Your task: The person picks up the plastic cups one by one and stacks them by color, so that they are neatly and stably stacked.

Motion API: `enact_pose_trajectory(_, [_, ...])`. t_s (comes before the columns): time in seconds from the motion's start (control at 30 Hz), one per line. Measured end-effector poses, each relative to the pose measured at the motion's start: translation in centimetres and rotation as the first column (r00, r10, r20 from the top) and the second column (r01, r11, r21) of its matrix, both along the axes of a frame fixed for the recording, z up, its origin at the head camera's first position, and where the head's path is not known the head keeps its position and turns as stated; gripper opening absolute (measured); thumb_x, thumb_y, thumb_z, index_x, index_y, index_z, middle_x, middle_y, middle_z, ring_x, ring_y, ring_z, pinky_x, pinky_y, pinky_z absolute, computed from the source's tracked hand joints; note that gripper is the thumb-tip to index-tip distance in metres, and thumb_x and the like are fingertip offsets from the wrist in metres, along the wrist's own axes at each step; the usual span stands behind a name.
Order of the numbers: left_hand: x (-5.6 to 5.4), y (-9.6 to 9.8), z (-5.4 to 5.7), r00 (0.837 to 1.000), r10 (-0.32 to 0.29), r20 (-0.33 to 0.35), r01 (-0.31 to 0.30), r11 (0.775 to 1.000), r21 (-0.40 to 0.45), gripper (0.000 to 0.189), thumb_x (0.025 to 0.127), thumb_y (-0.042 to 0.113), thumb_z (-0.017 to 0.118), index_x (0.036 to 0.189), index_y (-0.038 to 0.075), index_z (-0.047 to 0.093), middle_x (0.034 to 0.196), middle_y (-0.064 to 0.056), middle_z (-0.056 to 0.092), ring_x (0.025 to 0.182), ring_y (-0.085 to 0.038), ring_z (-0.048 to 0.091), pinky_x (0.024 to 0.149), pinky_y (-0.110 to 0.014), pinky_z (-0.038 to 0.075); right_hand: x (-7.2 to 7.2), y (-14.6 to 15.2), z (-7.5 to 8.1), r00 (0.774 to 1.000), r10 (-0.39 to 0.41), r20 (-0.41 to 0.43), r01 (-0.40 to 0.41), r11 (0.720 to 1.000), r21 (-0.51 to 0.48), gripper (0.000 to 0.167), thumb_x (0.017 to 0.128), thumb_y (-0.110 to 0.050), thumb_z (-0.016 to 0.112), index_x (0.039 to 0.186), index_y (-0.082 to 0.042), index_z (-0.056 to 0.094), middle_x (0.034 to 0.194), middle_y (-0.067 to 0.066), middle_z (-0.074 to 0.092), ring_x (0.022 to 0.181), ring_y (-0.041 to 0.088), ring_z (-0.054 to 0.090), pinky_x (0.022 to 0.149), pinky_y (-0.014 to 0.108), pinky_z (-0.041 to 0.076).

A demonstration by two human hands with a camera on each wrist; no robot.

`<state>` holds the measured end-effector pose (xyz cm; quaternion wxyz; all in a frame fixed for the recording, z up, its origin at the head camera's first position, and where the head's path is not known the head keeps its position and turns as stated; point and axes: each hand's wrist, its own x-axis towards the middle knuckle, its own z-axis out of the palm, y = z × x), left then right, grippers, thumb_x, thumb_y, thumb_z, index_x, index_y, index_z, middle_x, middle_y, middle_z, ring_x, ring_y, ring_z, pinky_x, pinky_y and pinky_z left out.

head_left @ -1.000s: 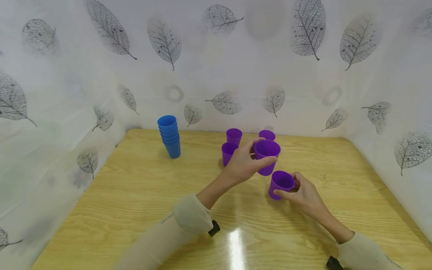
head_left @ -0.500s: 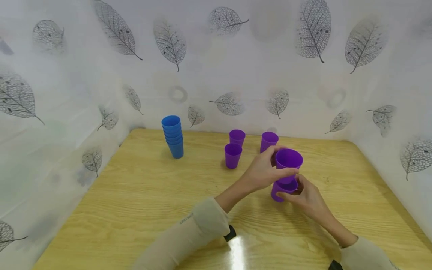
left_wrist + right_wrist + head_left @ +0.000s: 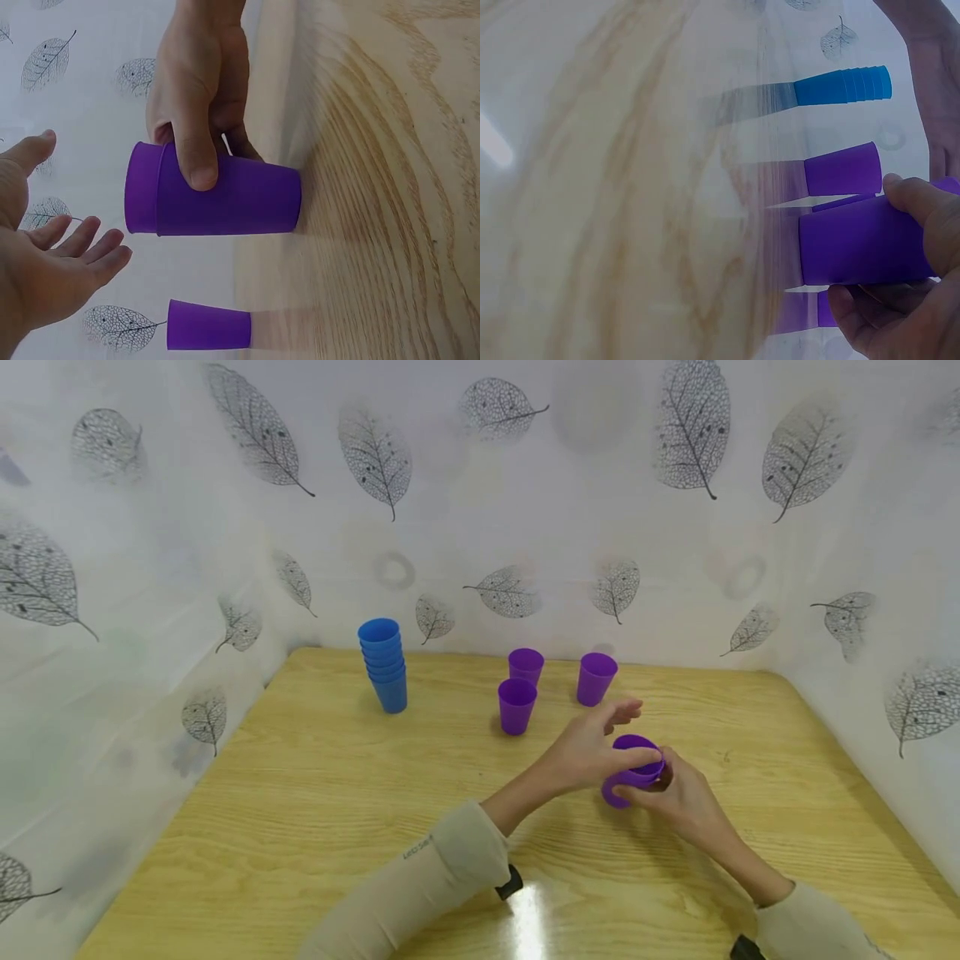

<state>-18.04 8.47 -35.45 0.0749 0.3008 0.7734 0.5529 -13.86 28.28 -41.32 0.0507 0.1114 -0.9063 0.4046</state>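
Two nested purple cups (image 3: 247, 199) stand upright on the table, one rim showing just above the other. My right hand (image 3: 678, 793) grips the lower cup around its side, with the thumb across the front, as the left wrist view shows. Over the rim, my left hand (image 3: 592, 752) is spread and holds nothing; in the left wrist view its fingers (image 3: 90, 244) are apart from the cups. Behind them, three single purple cups stand upright: one at the back right (image 3: 597, 680), one nearer on the left (image 3: 517, 707) and one behind that (image 3: 527, 665).
A stack of several nested blue cups (image 3: 388, 681) stands at the back left of the wooden table (image 3: 315, 827). A white leaf-patterned sheet (image 3: 555, 527) hangs behind the table and along both sides.
My left hand has carried a purple cup rightward, lowered it into the cup in my right hand and let it go. My right hand has kept its grip.
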Motion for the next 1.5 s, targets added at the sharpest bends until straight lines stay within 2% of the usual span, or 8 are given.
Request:
enact_pose_trajectory(0.27, [-0.4, -1.6, -0.2, 0.994, 0.107, -0.008, -0.106, 0.994, 0.029, 0.058, 0.097, 0.029, 0.074, 0.147, 0.007, 0.053, 0.14, -0.007, 0.064, 0.126, -0.013, 0.061, 0.105, -0.023, 0.048, 0.0, -0.1, 0.1, 1.0, -0.007, -0.002, 0.007, 1.0, -0.018, 0.059, 0.084, -0.024, 0.088, 0.125, 0.006, 0.058, 0.109, 0.014, 0.071, 0.091, 0.017, 0.065, 0.073, 0.024, 0.056])
enact_pose_trajectory(0.53, [-1.1, -4.1, -0.6, 0.982, 0.19, -0.024, -0.188, 0.98, 0.068, 0.052, 0.097, 0.023, 0.074, 0.141, 0.002, 0.057, 0.135, -0.014, 0.066, 0.126, -0.021, 0.062, 0.105, -0.037, 0.052, 0.1, -0.2, -0.3, 0.999, -0.039, -0.022, 0.04, 0.999, 0.008, 0.059, 0.082, -0.025, 0.09, 0.122, 0.005, 0.059, 0.104, 0.011, 0.071, 0.087, 0.014, 0.063, 0.071, 0.023, 0.054])
enact_pose_trajectory(0.67, [-1.6, -5.6, -0.6, 0.968, 0.249, -0.033, -0.245, 0.965, 0.093, 0.049, 0.097, 0.02, 0.074, 0.139, 0.001, 0.059, 0.133, -0.013, 0.067, 0.123, -0.023, 0.063, 0.103, -0.038, 0.053, 0.1, -0.2, -0.3, 0.999, -0.042, -0.013, 0.043, 0.999, 0.014, 0.061, 0.081, -0.028, 0.091, 0.123, 0.004, 0.059, 0.104, 0.01, 0.071, 0.087, 0.015, 0.063, 0.071, 0.023, 0.053])
enact_pose_trajectory(0.8, [-2.6, -7.0, -0.9, 0.954, 0.299, -0.033, -0.292, 0.946, 0.141, 0.048, 0.098, 0.016, 0.072, 0.138, -0.005, 0.056, 0.133, -0.017, 0.065, 0.122, -0.029, 0.063, 0.105, -0.04, 0.053, 0.1, -0.2, -0.2, 0.999, -0.042, -0.005, 0.043, 0.999, 0.019, 0.062, 0.081, -0.028, 0.091, 0.124, 0.004, 0.059, 0.105, 0.011, 0.071, 0.088, 0.016, 0.063, 0.071, 0.023, 0.054])
enact_pose_trajectory(1.03, [-3.9, -9.5, -0.9, 0.913, 0.404, -0.049, -0.394, 0.908, 0.145, 0.047, 0.098, 0.014, 0.071, 0.137, -0.009, 0.055, 0.13, -0.023, 0.066, 0.123, -0.033, 0.063, 0.103, -0.037, 0.054, 0.1, -0.2, -0.3, 0.999, -0.046, -0.016, 0.046, 0.999, 0.019, 0.063, 0.08, -0.027, 0.091, 0.124, 0.005, 0.059, 0.104, 0.011, 0.07, 0.087, 0.016, 0.062, 0.071, 0.023, 0.053])
enact_pose_trajectory(1.3, [-5.1, -11.9, -1.5, 0.887, 0.463, -0.009, -0.459, 0.882, 0.106, 0.054, 0.098, 0.019, 0.072, 0.142, -0.004, 0.053, 0.139, -0.018, 0.061, 0.127, -0.032, 0.059, 0.107, -0.041, 0.05, 0.1, -0.1, -0.3, 0.999, -0.045, -0.022, 0.046, 0.999, 0.025, 0.063, 0.08, -0.027, 0.091, 0.124, 0.004, 0.059, 0.105, 0.011, 0.071, 0.087, 0.016, 0.063, 0.071, 0.023, 0.053])
enact_pose_trajectory(1.5, [-6.4, -13.1, -2.6, 0.888, 0.461, 0.005, -0.46, 0.886, 0.06, 0.062, 0.095, 0.02, 0.075, 0.146, -0.003, 0.051, 0.144, -0.019, 0.057, 0.13, -0.035, 0.056, 0.109, -0.044, 0.048, 0.1, -0.1, -0.4, 0.999, -0.041, -0.018, 0.041, 0.999, 0.023, 0.064, 0.081, -0.027, 0.091, 0.125, 0.005, 0.059, 0.105, 0.011, 0.071, 0.089, 0.017, 0.063, 0.072, 0.023, 0.054])
